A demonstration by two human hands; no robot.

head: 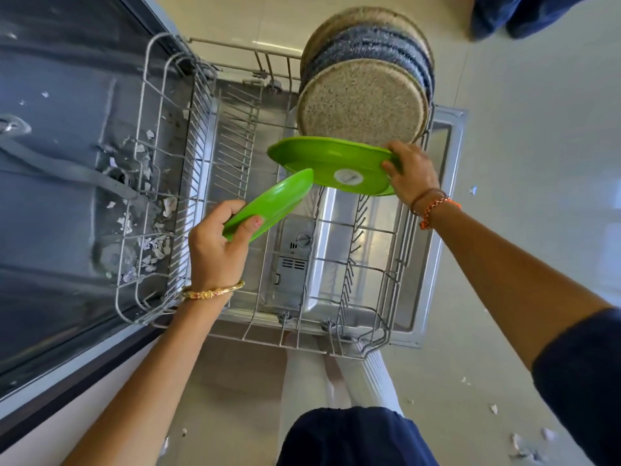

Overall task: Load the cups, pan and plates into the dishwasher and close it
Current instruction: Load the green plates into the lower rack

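Observation:
The dishwasher's lower wire rack is pulled out over the open door. Several speckled beige and blue plates stand upright at the rack's far end. My right hand grips the rim of a large green plate, bottom up with a white sticker, held just in front of the standing plates. My left hand grips a smaller green plate, tilted, over the rack's middle. No cups or pan are in view.
The dishwasher's dark interior lies to the left, with white scraps on its floor. My legs stand at the rack's near end. Bits of white debris dot the pale floor on the right.

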